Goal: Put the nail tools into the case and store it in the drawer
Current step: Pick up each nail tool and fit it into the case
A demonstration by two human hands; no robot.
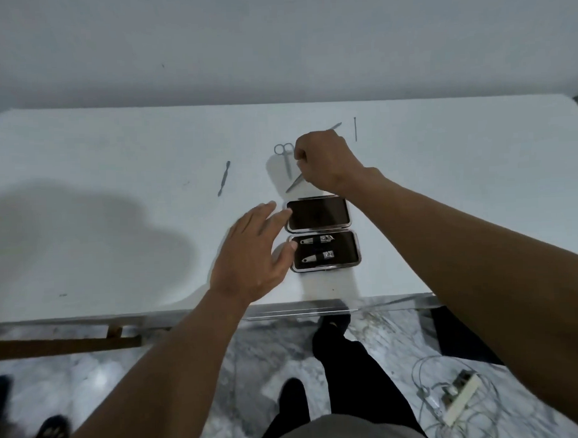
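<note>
An open black case (320, 214) with a metal rim lies flat on the white table (114, 143). Its near half holds two nail clippers (316, 249). My left hand (249, 253) rests against the case's left side, fingers spread, holding nothing. Just beyond the case, my right hand (325, 158) is closed on a thin pointed metal tool (294, 182), whose tip slants down to the left. Small scissors (285, 158) lie next to that hand. A slim metal pusher (224, 178) lies further left. Two more thin tools (355, 128) lie behind my right hand.
The table's near edge (186, 312) runs across the middle of the view, with marble floor below. My legs in dark trousers (345, 364) stand under it. A power strip with tangled cables (454, 399) lies on the floor at right. No drawer is visible.
</note>
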